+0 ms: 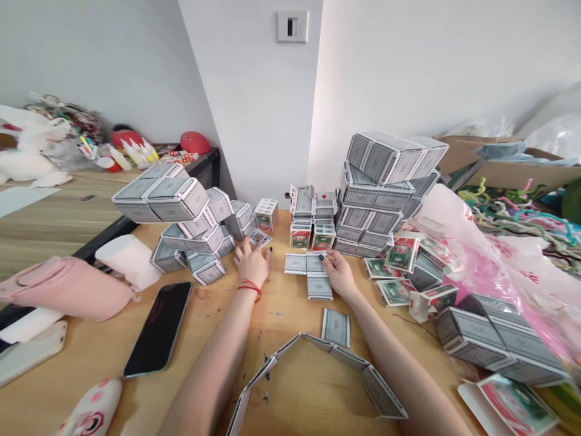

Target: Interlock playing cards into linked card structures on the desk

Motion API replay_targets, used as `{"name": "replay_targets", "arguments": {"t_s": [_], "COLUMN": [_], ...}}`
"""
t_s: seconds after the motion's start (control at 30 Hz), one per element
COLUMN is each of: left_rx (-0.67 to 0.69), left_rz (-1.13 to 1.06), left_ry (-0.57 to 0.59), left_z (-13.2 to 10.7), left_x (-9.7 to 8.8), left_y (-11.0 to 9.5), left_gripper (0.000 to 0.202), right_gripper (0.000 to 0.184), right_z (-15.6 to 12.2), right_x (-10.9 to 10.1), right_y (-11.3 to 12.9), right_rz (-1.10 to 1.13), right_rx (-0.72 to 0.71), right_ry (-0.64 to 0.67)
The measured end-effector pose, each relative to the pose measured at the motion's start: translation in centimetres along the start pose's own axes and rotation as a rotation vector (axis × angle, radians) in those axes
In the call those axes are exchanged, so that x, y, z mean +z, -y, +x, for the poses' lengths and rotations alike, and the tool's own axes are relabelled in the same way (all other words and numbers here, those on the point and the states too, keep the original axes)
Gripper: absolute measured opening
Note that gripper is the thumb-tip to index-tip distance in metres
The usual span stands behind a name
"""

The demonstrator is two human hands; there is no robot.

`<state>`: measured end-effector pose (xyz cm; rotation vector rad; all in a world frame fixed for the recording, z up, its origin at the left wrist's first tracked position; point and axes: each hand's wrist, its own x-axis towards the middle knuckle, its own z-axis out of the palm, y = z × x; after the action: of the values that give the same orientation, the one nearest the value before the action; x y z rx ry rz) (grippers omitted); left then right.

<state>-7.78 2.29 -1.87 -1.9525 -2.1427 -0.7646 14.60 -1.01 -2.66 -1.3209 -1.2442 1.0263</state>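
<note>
My left hand (251, 264) rests low over the table with its fingers apart. Its fingertips are beside a face-up playing card (261, 238), and I cannot tell whether they touch it. At the right edge of several joined playing cards (319, 284), which lie flat with grey patterned backs up, my right hand (339, 275) has thumb and finger closed on a corner. One separate card (336, 327) lies nearer to me. A chain of folded cards (333, 350) stands on edge in an open bent outline close to my body.
Stacked card blocks rise at left (166, 197) and right (376, 197). Small card boxes (313, 235) stand at the back. Green card packs (394, 290) lie right. A black phone (158, 330) and pink tumbler (75, 287) lie left.
</note>
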Motion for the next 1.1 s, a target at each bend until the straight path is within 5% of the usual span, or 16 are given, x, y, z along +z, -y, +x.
{"name": "replay_targets", "arguments": {"t_s": [0.23, 0.47, 0.73, 0.9, 1.1], "left_rx": [0.077, -0.018, 0.207, 0.433, 0.352], "left_rz": [-0.07, 0.028, -0.161, -0.334, -0.284], "left_ry": [-0.011, 0.018, 0.003, 0.183, 0.176], "left_z": [0.2, 0.0, 0.5, 0.3, 0.4], "left_x": [-1.0, -0.4, -0.5, 0.4, 0.7], "left_y": [-0.5, 0.0, 0.3, -0.3, -0.3], "left_gripper": [0.026, 0.049, 0.024, 0.025, 0.032], "right_gripper": [0.034, 0.033, 0.033, 0.035, 0.036], "right_z": [0.2, 0.3, 0.2, 0.2, 0.2], "right_x": [0.1, 0.1, 0.3, 0.3, 0.3], "right_y": [-0.4, -0.7, -0.2, -0.4, -0.7], "right_rz": [0.049, 0.048, 0.028, 0.005, 0.015], "right_rx": [0.021, 0.019, 0.031, 0.025, 0.01], "right_ry": [0.033, 0.036, 0.036, 0.016, 0.021]}}
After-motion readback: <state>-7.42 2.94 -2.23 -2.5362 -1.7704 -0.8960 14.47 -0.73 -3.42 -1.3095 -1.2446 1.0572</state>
